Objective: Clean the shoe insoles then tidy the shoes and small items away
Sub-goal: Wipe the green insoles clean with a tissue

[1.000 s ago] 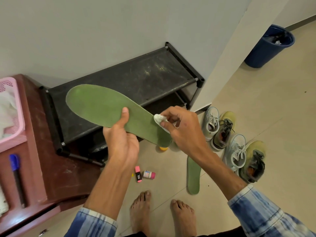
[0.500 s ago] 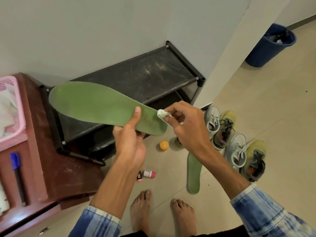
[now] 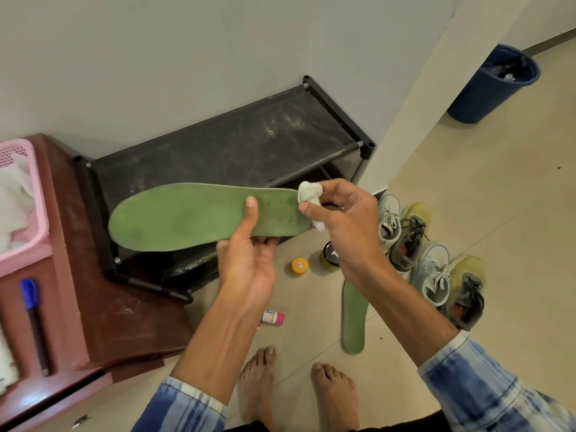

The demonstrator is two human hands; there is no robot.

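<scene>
Head camera: the left hand [image 3: 246, 263] holds a green insole [image 3: 187, 216], thumb on top and fingers curled under. The right hand [image 3: 346, 226] pinches a white cloth [image 3: 308, 193] at the insole's right end. One more insole [image 3: 353, 319] lies on the floor [image 3: 467, 198], so two. Beside it stand four shoes [image 3: 389, 222]. Three small things are on the floor too: yellow pot [image 3: 299, 265], black-topped pot [image 3: 332, 255], pink-capped bottle [image 3: 272, 317].

The insole [image 3: 193, 216] at centre is green with darker smudges; the wad [image 3: 308, 193] at its right tip is white. The second insole [image 3: 353, 319], lower right, is the same green. Rack [image 3: 237, 145] black, flecked pale. Basket [image 3: 28, 244] pink, cabinet [image 3: 103, 307] red-brown, bin [image 3: 486, 88] dark blue, lid [image 3: 300, 265] orange. Shoes [image 3: 389, 219] blue-grey and olive-yellow. Sleeves [image 3: 486, 388] mottled blue and white.
</scene>
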